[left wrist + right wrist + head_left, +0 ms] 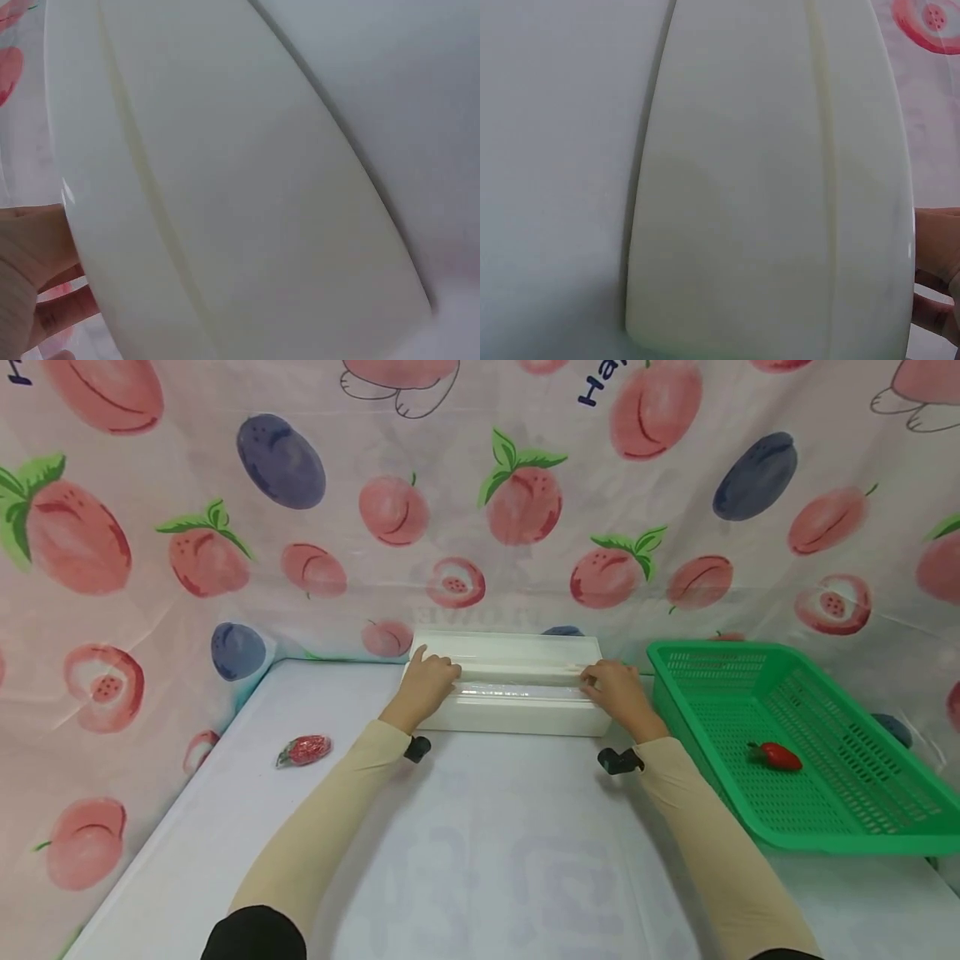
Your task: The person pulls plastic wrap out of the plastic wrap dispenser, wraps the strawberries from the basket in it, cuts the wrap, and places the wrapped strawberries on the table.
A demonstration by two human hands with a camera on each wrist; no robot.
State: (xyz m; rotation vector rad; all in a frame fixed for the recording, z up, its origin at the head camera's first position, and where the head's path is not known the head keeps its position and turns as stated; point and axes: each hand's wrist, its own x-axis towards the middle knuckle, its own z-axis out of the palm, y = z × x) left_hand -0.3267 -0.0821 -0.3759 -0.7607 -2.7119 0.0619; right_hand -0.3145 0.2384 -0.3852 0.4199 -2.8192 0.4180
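A long white cling film dispenser (517, 720) stands at the back of the table with its lid (506, 645) raised. Clear cling film (517, 691) shows as a shiny strip across it. At the strip's left end my left hand (425, 687) has its fingers bent over the film's edge. My right hand (617, 692) pinches the film at the other end. Each wrist view is filled by the dispenser's smooth white front, with part of the left hand (34, 274) and right hand (936, 262) at its far edge; fingertips are hidden there.
A red chili pepper in clear wrap (303, 750) lies on the table at the left. To the right stands a green plastic basket (847, 842) holding a bare red chili pepper (777, 757). A fruit-printed curtain (465, 468) hangs right behind the dispenser.
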